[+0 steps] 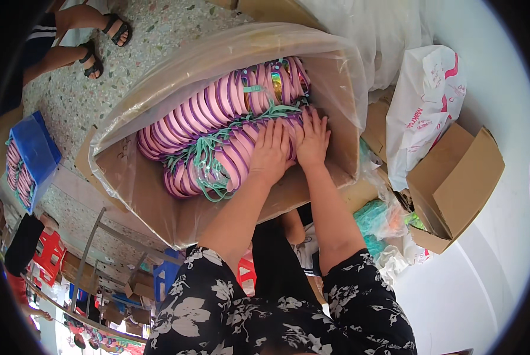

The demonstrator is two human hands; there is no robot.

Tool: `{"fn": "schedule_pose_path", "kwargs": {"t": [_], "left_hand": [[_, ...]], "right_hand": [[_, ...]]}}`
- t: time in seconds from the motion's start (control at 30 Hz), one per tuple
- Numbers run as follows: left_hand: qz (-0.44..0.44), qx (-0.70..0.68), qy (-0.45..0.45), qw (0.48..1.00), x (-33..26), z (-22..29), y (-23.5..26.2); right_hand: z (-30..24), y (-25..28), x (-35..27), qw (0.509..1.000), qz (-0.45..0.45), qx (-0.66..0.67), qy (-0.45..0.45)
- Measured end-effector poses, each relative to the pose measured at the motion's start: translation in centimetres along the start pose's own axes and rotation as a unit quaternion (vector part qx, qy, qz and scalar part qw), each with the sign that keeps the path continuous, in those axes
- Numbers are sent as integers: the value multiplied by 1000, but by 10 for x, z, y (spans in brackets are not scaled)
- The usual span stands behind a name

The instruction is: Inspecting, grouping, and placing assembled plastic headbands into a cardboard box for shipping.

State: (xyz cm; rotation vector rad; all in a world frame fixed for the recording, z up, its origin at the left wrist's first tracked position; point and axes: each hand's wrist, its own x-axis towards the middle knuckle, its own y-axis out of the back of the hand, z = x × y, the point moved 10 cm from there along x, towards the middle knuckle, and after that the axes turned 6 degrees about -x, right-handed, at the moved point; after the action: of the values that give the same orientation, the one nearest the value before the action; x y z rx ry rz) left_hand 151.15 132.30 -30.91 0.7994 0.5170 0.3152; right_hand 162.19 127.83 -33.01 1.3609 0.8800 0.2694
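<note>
Both hands, left hand [270,151] and right hand [313,139], spread flat on pink sandals [217,127], plastic-lined cardboard box [152,195]

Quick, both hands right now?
Left hand: open, flat on the pink sandals.
Right hand: open, fingers spread, pressing the same sandals.

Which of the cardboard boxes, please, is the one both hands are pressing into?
The large plastic-lined box at centre, packed with pink sandals; left hand and right hand rest there. The small box sits untouched.

Packing workshop: sandal-filled carton [158,195], boxes [454,177]
</note>
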Motion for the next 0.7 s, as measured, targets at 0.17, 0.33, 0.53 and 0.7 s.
{"fn": "schedule_pose_path", "kwargs": {"t": [0.17, 0.33, 0.53, 0.7], "left_hand": [[17, -22, 7, 1000, 0, -1, 3], [17, -95, 47, 994, 9, 7, 28], [133, -132, -11, 982, 32, 9, 42], [113, -167, 19, 979, 74, 16, 18]], "right_hand": [[3, -10, 5, 999, 29, -6, -29], [15, -3, 13, 997, 27, 71, -17], [89, -4, -45, 902, 173, 260, -299], [85, -31, -56, 780, 56, 429, -453]]}}
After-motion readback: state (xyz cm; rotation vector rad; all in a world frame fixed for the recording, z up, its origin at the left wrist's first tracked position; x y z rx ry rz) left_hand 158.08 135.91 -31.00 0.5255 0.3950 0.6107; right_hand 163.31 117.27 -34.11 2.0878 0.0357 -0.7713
